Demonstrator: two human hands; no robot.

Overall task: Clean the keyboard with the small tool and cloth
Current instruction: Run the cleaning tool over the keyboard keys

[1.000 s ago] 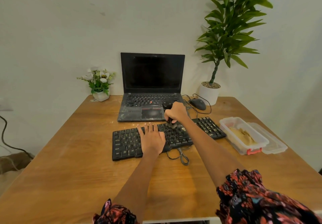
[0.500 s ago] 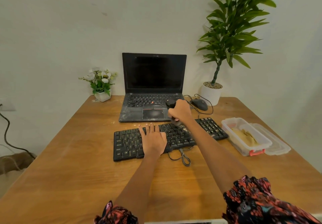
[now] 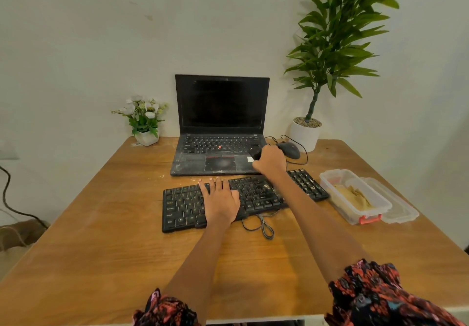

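Head cam: looks like the brushing step w/ the small tool. Right hand is fisted round it, lifted past the keyboard's back edge, over the laptop's front right corner. Left hand lies flat, fingers straight, pinning the keys. Keyboard sits mid-desk, long axis running left-right, right end angled toward the far edge. Next move prob: tool back down on the crumby patch mid-board. Cloth is in the tub by the right edge, untouched.
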